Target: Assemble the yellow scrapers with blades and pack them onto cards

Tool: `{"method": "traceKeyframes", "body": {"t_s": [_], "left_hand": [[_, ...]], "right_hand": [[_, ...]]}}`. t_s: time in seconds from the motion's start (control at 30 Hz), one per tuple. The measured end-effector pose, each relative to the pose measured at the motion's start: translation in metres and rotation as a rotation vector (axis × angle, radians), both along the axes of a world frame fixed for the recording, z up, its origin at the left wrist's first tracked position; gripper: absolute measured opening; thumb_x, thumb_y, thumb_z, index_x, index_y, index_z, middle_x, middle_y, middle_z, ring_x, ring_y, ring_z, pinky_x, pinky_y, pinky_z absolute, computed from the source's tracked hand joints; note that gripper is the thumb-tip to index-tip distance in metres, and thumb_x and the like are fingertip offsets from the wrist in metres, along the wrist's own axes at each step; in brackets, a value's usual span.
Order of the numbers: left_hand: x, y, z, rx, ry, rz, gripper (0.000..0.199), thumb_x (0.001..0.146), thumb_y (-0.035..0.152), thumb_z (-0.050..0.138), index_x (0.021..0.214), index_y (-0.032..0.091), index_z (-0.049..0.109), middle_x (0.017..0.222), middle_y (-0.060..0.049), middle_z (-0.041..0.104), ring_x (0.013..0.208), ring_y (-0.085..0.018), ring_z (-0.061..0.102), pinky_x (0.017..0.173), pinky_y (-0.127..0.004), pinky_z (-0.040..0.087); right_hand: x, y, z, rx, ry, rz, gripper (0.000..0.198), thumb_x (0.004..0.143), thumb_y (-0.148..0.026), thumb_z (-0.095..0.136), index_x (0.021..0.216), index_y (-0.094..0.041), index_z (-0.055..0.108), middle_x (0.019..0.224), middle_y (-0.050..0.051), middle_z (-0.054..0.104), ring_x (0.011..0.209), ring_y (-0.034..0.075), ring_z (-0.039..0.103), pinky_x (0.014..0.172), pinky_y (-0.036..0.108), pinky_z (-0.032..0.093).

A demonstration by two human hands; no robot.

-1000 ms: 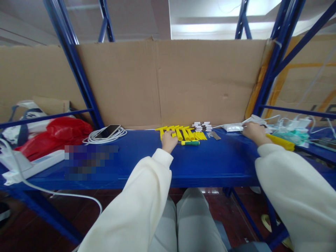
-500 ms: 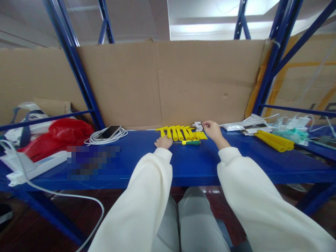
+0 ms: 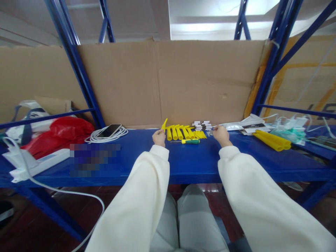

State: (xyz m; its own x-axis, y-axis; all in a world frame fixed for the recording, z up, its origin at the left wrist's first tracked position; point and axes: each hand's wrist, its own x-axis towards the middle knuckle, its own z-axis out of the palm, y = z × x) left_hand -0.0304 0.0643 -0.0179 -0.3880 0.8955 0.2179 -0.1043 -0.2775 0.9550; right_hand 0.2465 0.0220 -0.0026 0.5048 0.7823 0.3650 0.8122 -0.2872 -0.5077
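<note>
My left hand (image 3: pixel 159 137) pinches a yellow plastic handle-like piece (image 3: pixel 164 125), held up at the left end of a row of similar yellow T-shaped pieces (image 3: pixel 175 133). To the right of that row my right hand (image 3: pixel 221 135) is closed at the fingertips; what they hold, if anything, is too small to make out. Beside it lie a stack of small black-and-white parts (image 3: pixel 201 125), some tiny metal bits (image 3: pixel 209 133) and several small yellow wedge-shaped pieces (image 3: pixel 200 134). A screwdriver with a green and yellow handle (image 3: pixel 190 141) lies in front of the row.
Cardboard (image 3: pixel 173 84) backs the blue table (image 3: pixel 194 162). To the left are a coiled white cable (image 3: pixel 119 134) with a phone (image 3: pixel 111 130), a red bag (image 3: pixel 67 133) and a power strip (image 3: pixel 49 162). Yellow tubes (image 3: pixel 273 140) and plastic packets (image 3: pixel 253 122) lie right.
My left hand has lifted the leftmost yellow piece out of the row and moved slightly left. My right hand has moved right, away from the stack of black-and-white parts.
</note>
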Motion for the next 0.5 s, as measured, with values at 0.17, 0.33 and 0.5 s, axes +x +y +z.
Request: {"method": "traceKeyframes", "body": {"t_s": [0.17,0.33,0.5], "left_hand": [[0.009,-0.014,0.016,-0.075,-0.328,0.028,0.019,0.084,0.007,0.057,0.070,0.019,0.050,0.077,0.001,0.060,0.071,-0.008,0.063,0.072,-0.022,0.057],[0.014,-0.027,0.025,-0.049,-0.461,-0.096,0.026,0.082,-0.002,0.052,0.092,0.022,0.047,0.074,0.005,0.057,0.065,-0.008,0.066,0.072,-0.025,0.059],[0.018,-0.029,0.025,-0.050,-0.379,-0.209,0.023,0.081,-0.003,0.050,0.086,0.020,0.048,0.067,0.004,0.055,0.066,-0.011,0.069,0.069,-0.023,0.057]], "right_hand": [[0.014,-0.002,-0.005,-0.096,0.019,-0.128,0.037,0.085,-0.037,0.064,0.114,-0.015,0.072,0.120,0.022,0.070,0.117,0.035,0.063,0.098,0.049,0.046],[0.017,-0.003,-0.007,-0.180,0.024,-0.176,0.049,0.087,-0.048,0.063,0.116,-0.009,0.070,0.123,0.028,0.066,0.120,0.039,0.060,0.100,0.056,0.042],[0.015,-0.005,-0.009,-0.186,0.002,-0.138,0.054,0.092,-0.052,0.054,0.119,-0.008,0.068,0.125,0.028,0.065,0.123,0.039,0.056,0.101,0.057,0.039]]}}
